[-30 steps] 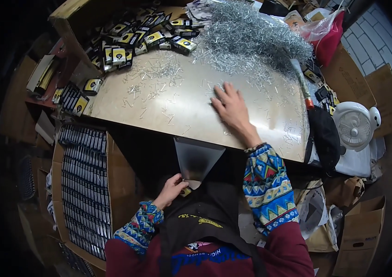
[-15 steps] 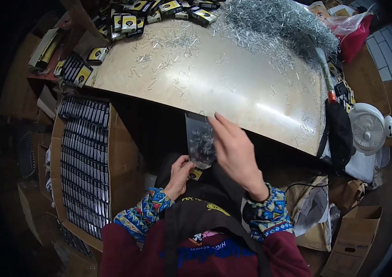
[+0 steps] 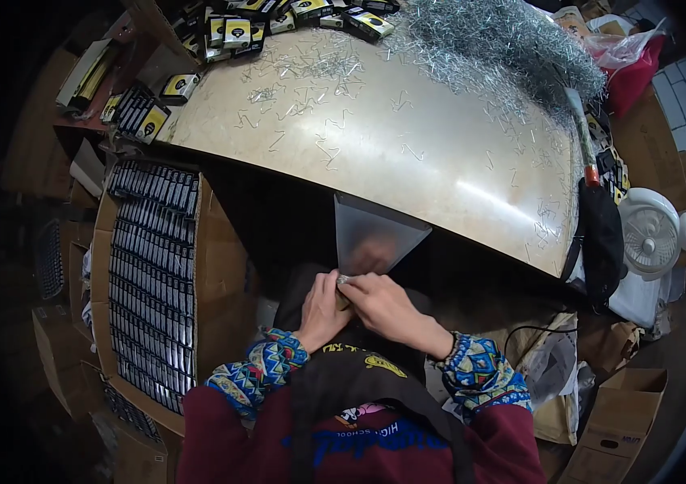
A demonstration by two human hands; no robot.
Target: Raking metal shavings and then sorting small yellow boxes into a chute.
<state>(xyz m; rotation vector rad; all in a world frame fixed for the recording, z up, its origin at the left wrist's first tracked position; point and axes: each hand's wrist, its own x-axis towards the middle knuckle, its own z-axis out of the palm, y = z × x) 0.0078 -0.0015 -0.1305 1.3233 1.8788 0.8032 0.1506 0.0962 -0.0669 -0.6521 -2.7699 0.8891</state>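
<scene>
Spanning the upper view, the surface (image 3: pixel 424 173) carries a grey chute (image 3: pixel 359 222) at its edge; below, the curled left hand (image 3: pixel 324 313) grips a small box (image 3: pixel 343 302), while the right hand (image 3: pixel 387 306), fingers bunched, meets its top, any hold unclear. Tilting the box could spill silvery pieces (image 3: pixel 343 279). Fingers hide most of the box.

Glare on tabletop (image 3: pixel 432 149), dark corners

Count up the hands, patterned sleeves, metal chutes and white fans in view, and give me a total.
Hands: 2, left hand and right hand
Patterned sleeves: 2, left sleeve and right sleeve
Metal chute: 1
White fan: 1
Total: 6
</scene>
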